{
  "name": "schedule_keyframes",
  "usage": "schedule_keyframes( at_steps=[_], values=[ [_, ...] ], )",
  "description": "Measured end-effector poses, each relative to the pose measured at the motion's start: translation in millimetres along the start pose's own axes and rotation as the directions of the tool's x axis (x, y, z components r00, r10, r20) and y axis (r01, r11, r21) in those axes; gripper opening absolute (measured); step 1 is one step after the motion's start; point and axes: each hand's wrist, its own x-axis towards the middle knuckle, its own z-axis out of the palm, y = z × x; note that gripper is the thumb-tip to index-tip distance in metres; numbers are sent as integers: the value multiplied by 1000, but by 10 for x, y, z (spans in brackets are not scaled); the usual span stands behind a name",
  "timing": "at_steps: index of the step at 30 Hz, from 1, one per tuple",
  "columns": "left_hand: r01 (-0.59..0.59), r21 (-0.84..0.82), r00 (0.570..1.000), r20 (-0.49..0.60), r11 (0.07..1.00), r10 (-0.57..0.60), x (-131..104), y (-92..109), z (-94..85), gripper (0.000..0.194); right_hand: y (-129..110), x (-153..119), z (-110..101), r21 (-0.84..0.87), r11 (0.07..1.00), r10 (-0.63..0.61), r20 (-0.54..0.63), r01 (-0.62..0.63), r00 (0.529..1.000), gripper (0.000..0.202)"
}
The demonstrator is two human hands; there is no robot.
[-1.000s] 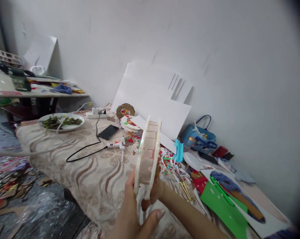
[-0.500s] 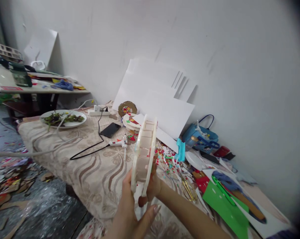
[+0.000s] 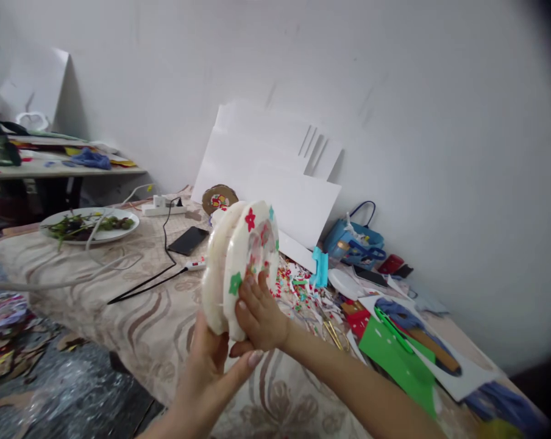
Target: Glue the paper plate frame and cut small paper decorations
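Note:
Raised over the table is a round white craft piece, made of two thick discs with a gap between them. Red and green flower shapes and a teal star decorate its front face, and its middle looks clear or shiny. My left hand grips the lower edge from below, thumb stretched out to the right. My right hand holds the lower right part, its fingers pressed on the front face. Behind the piece, a white glue gun is mostly hidden, with only its cord end showing.
A plate of greens, a phone and a power strip lie left. White boards lean on the wall. Right are coloured scraps, gold scissors, a blue basket and green sheet.
The craft piece has turned from edge-on to show its decorated front face, and has shifted left. My right hand now shows on that face. The camera view has swung slightly right.

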Motion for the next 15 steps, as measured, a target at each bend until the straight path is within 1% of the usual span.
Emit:
schedule_keyframes(
  at_steps=[2, 6, 8, 11, 13, 15],
  values=[
    [26, -63, 999, 30, 998, -24, 103, 42, -47, 71, 27, 19, -12, -17, 999, 33, 63, -32, 997, 79],
    [80, -181, 987, 154, 980, -52, 371, 39, -165, 74, 50, 179, -115, -33, 990, 141, 111, -138, 984, 71],
    [106, -232, 984, 164, 967, -68, 508, 9, -217, 72, 42, 269, -170, -45, 980, 201, 157, -196, 967, 66],
    [192, -303, 975, 170, 933, -146, 671, -33, -278, 62, 9, 382, -225, -81, 955, 297, 241, -286, 924, 62],
    [263, -331, 960, 184, 906, -212, 746, -56, -314, 54, -15, 442, -245, -104, 936, 351, 297, -335, 888, 62],
    [309, -346, 948, 188, 886, -257, 795, -86, -348, 48, -35, 481, -256, -118, 920, 390, 344, -373, 854, 62]
  ],
)
